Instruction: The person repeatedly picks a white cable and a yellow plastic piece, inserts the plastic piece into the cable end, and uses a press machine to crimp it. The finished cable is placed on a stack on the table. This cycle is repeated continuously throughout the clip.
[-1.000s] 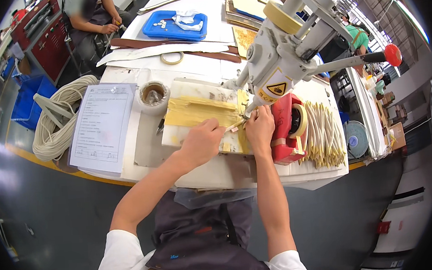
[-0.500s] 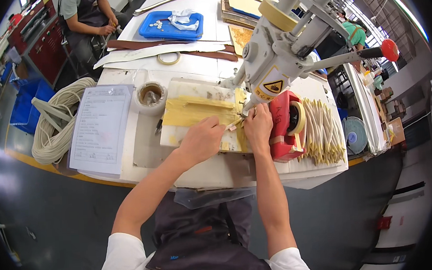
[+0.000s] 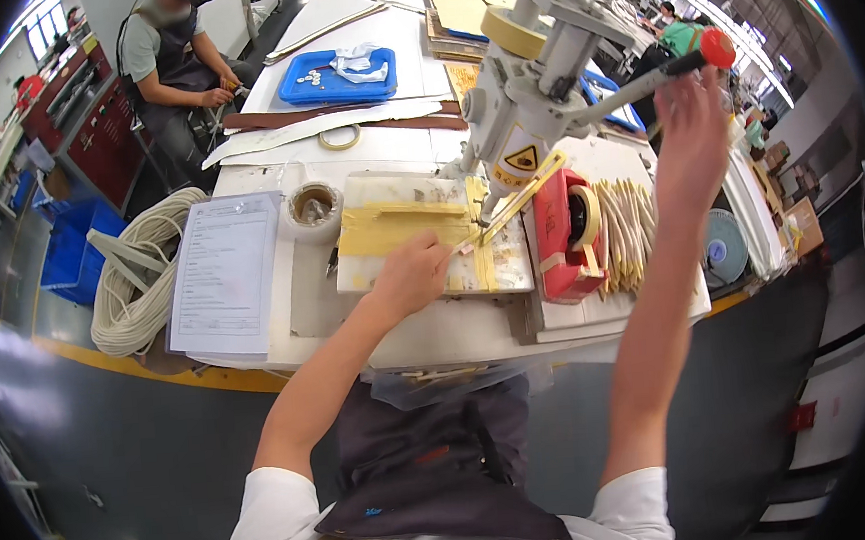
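Note:
My left hand point(image 3: 415, 274) is closed in a pinch on a thin pale strip point(image 3: 523, 198), over a white board point(image 3: 377, 187) partly covered with yellow tape point(image 3: 365, 233). The strip runs under the tip of a grey hand press point(image 3: 518, 129) and slants up to the right. My right hand point(image 3: 692, 136), blurred by motion, is raised with fingers stretched out at the press lever point(image 3: 631, 93), just below its red knob point(image 3: 718, 48). Nothing shows in that hand.
Right of the board stand a red tape dispenser point(image 3: 564, 251) and a bundle of pale yellow-tipped cords point(image 3: 629, 236). To the left are a tape roll point(image 3: 313, 208), a printed sheet point(image 3: 224, 275) and a coil of cord point(image 3: 133, 291). Beyond lies a blue tray point(image 3: 330, 95); a person point(image 3: 177, 62) sits far left.
My right hand has left the strip beside the press tip and swung up and right to the lever. My left hand still pinches the strip. The view has shifted slightly.

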`<state>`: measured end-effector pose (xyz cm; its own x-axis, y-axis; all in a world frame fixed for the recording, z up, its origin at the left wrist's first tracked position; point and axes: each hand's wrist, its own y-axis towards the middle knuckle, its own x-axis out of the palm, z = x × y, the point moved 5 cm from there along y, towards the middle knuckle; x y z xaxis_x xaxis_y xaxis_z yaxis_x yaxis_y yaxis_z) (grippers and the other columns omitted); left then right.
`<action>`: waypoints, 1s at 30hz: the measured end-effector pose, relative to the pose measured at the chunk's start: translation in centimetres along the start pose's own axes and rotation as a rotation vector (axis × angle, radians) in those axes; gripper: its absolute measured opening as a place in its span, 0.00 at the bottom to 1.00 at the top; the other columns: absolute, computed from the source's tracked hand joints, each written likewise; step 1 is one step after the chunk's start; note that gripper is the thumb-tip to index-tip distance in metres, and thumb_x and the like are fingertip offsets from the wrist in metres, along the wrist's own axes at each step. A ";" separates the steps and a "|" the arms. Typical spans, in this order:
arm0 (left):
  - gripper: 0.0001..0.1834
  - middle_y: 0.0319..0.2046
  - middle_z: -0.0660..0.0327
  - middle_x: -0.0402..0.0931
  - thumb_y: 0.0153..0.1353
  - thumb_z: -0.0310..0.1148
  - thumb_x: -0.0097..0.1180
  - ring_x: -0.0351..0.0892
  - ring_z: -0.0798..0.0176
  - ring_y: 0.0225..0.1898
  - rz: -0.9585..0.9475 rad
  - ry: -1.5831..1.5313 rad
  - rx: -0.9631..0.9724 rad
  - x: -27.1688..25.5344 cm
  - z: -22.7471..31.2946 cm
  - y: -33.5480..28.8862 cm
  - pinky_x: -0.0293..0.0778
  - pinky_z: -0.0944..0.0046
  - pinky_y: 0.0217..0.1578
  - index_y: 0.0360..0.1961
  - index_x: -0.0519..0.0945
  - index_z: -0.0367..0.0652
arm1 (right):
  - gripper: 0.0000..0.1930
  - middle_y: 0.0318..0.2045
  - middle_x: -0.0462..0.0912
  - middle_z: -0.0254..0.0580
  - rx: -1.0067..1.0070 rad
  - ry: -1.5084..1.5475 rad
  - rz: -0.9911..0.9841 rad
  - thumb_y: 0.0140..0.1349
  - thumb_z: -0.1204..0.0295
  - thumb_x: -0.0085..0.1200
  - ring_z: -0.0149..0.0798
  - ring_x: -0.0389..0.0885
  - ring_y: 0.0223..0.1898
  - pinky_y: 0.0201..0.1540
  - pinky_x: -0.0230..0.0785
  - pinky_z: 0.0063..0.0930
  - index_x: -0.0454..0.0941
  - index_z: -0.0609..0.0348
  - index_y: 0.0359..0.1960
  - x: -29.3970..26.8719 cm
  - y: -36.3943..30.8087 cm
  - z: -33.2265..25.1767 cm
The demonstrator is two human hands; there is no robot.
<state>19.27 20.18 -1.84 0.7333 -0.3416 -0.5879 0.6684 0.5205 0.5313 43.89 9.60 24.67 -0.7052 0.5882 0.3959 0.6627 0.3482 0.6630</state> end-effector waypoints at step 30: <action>0.08 0.32 0.56 0.75 0.62 0.27 0.60 0.78 0.51 0.32 -0.061 -0.015 -0.074 -0.4 -0.2 0.2 0.75 0.53 0.34 0.41 0.84 0.38 | 0.14 0.24 0.71 0.35 0.048 0.036 -0.151 0.65 0.62 0.53 0.33 0.68 0.26 0.36 0.61 0.34 0.79 0.62 0.35 4.4 5.7 -2.9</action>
<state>19.07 20.55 -1.64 0.6935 -0.3856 -0.6086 0.7014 0.5544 0.4479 43.84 12.06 32.02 -0.8057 0.5005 0.3169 0.5590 0.4655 0.6861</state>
